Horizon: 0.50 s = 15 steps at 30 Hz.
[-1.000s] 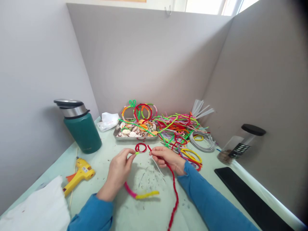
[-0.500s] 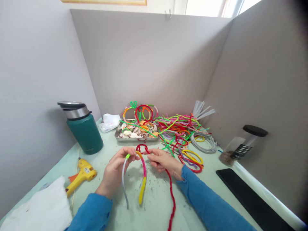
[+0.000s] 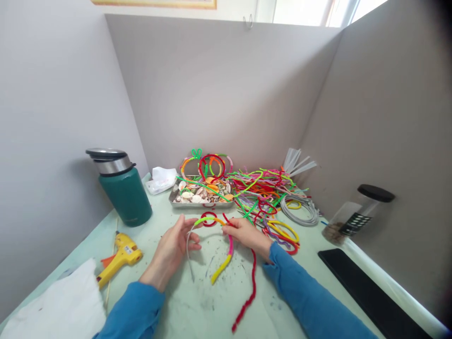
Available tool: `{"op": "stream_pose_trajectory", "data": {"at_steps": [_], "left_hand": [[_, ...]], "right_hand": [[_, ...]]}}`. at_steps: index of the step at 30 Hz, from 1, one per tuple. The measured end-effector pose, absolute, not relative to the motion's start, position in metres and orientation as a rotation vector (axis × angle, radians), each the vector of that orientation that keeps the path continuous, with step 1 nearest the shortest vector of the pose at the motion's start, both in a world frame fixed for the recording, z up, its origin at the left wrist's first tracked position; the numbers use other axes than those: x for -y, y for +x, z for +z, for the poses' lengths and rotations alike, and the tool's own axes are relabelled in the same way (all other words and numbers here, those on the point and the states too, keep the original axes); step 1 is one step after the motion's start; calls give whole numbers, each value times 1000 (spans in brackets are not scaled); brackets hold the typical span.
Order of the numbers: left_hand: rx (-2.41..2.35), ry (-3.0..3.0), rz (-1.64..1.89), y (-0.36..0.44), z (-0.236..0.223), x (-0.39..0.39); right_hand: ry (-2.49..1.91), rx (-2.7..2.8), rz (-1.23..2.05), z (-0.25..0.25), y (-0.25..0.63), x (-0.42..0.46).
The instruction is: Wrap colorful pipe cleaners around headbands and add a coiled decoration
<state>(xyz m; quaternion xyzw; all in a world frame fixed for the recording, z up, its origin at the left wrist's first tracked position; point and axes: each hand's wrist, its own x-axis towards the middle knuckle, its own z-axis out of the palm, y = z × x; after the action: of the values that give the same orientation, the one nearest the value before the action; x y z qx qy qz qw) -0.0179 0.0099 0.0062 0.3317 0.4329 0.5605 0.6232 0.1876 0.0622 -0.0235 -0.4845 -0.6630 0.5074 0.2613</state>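
Note:
A bent wire arch, partly wrapped in green, orange, pink and yellow pipe cleaner [image 3: 221,269], hangs between my hands above the table. Its left end is bare grey wire [image 3: 188,254]. My right hand [image 3: 245,234] pinches the arch at the orange part, together with a red pipe cleaner [image 3: 254,278] that trails down toward the front. My left hand [image 3: 176,249] is at the arch's left side, its fingers apart, with the wire passing by the fingertips. Just behind the arch lies a red pipe-cleaner ring [image 3: 209,219].
A metal tray [image 3: 201,205] of shells stands behind, with wrapped rings above it. Right of it lie heaped pipe cleaners [image 3: 261,181] and a grey wire coil [image 3: 300,214]. A yellow glue gun [image 3: 122,259], green bottle [image 3: 124,197] and white cloth [image 3: 56,306] are left; a jar [image 3: 356,216] stands right.
My right hand has moved slightly right with the arch and red pipe cleaner. My left hand's fingers have spread from their pinch, and the arch's green part now shows.

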Motion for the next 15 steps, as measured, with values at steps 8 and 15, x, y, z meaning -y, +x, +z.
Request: {"op": "stream_pose_trajectory", "data": {"at_steps": [8, 15], "left_hand": [[-1123, 880, 1188, -19, -8, -13], [-1086, 920, 1120, -14, -9, -10]], "right_hand": [[-1356, 1876, 932, -19, 190, -65], [-1064, 1726, 1507, 15, 167, -33]]}}
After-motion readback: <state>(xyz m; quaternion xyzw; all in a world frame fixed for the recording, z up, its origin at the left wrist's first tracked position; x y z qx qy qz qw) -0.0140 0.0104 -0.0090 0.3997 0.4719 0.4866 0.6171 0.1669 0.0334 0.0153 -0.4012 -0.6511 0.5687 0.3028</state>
